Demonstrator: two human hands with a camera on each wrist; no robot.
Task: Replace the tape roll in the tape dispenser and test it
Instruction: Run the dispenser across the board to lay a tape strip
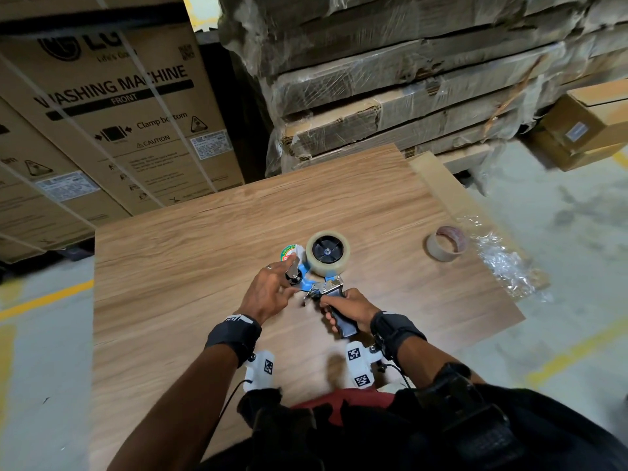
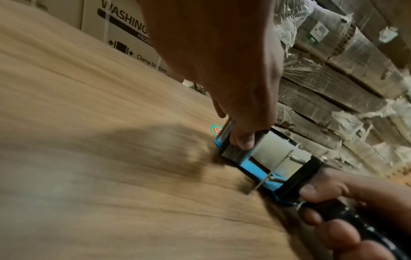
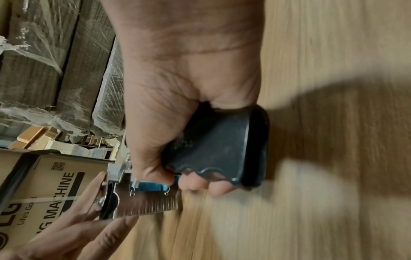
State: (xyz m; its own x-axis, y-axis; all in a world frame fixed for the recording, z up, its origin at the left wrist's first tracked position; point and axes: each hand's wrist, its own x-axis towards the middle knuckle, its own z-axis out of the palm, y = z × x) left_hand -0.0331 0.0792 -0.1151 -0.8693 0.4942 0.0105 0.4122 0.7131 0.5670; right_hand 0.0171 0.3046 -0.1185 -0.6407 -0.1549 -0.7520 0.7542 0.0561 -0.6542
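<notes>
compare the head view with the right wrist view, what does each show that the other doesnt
Only the head view shows the full clear tape roll on the blue tape dispenser, the nearly empty cardboard tape core lying to the right, the crumpled clear plastic wrap and the round green-rimmed sticker.

Only the right wrist view shows the dispenser's serrated metal blade and its small spring.

Both show the right hand gripping the dark ribbed handle, the left hand at the dispenser's front, the wood-grain tabletop and the washing machine carton.
</notes>
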